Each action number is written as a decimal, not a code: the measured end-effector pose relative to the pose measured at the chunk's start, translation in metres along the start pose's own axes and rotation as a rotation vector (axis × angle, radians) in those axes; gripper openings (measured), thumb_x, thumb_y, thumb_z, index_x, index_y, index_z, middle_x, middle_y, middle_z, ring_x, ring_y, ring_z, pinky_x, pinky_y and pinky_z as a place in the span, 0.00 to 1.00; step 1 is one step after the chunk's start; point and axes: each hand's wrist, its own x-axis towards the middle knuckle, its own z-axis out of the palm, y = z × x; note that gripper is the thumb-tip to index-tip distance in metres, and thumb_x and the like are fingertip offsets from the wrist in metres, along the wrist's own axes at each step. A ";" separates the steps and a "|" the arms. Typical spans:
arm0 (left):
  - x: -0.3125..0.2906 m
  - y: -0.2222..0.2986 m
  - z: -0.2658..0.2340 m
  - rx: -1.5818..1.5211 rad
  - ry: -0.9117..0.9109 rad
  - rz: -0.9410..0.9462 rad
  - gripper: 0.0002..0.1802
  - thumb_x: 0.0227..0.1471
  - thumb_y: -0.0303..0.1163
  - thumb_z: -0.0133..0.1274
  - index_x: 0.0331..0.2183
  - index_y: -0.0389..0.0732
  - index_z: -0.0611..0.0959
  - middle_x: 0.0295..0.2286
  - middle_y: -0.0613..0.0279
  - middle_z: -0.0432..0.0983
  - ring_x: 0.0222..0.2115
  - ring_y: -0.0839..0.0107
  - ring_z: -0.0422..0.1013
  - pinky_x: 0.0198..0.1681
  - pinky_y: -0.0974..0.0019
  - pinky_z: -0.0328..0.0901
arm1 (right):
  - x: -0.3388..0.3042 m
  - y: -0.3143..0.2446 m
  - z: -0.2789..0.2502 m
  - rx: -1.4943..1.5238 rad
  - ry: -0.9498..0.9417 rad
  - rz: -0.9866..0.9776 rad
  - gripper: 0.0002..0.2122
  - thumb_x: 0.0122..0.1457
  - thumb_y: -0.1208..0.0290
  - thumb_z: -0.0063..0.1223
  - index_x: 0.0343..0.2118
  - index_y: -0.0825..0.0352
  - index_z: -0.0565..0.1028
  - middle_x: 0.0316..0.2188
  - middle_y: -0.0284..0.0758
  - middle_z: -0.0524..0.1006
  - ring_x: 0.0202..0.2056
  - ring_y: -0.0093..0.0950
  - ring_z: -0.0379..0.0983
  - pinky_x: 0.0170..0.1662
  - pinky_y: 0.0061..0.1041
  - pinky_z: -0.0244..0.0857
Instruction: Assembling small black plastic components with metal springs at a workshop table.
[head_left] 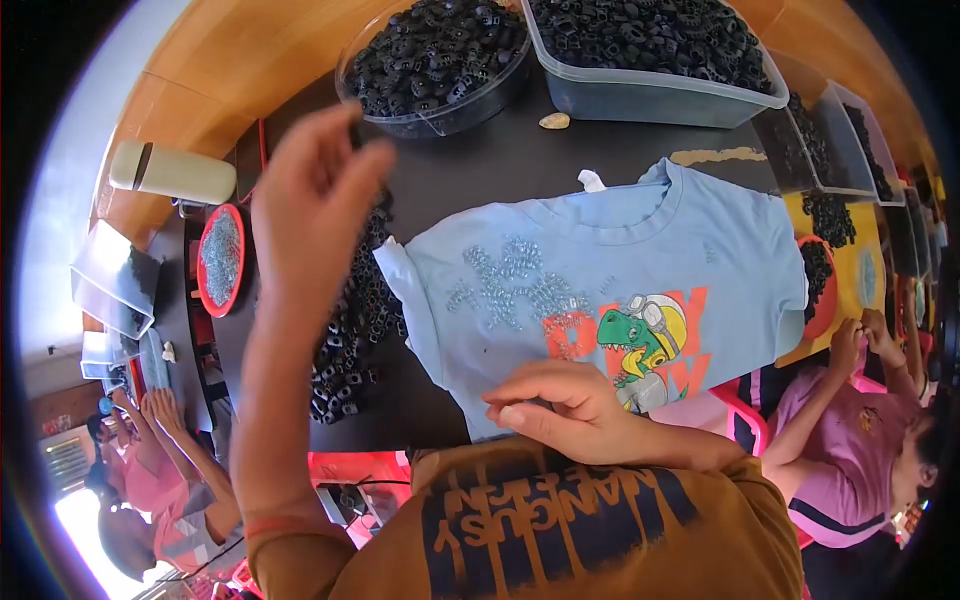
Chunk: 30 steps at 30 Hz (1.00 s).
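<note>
My left hand (318, 185) is raised beside the round clear tub (440, 122) of small black plastic parts (440, 55). Its thumb and fingers come together around something dark that I cannot make out. Low over the light blue T-shirt (700, 225), my right hand (575, 405) has curled fingers with the thumb pressed near them; anything inside is hidden. The shirt lies spread on the dark table, its dinosaur print (640, 345) partly behind that hand. Small shiny metal springs (515, 285) are scattered over it. Loose black plastic parts (345, 370) lie heaped along its left side.
A rectangular tub (660, 95) of black parts stands at the back right. At left are a pale bottle (185, 175) and a red plate (208, 285) of springs. Other people (850, 440) sit working on both sides, with clear bins (830, 140) at right.
</note>
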 end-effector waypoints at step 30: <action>-0.162 -0.034 0.009 0.252 -0.273 0.339 0.23 0.36 0.29 0.50 0.40 0.33 0.76 0.34 0.58 0.70 0.26 0.66 0.67 0.30 0.64 0.60 | 0.010 0.003 0.018 -0.194 0.048 0.063 0.08 0.52 0.82 0.51 0.36 0.74 0.75 0.26 0.39 0.77 0.27 0.29 0.73 0.31 0.23 0.64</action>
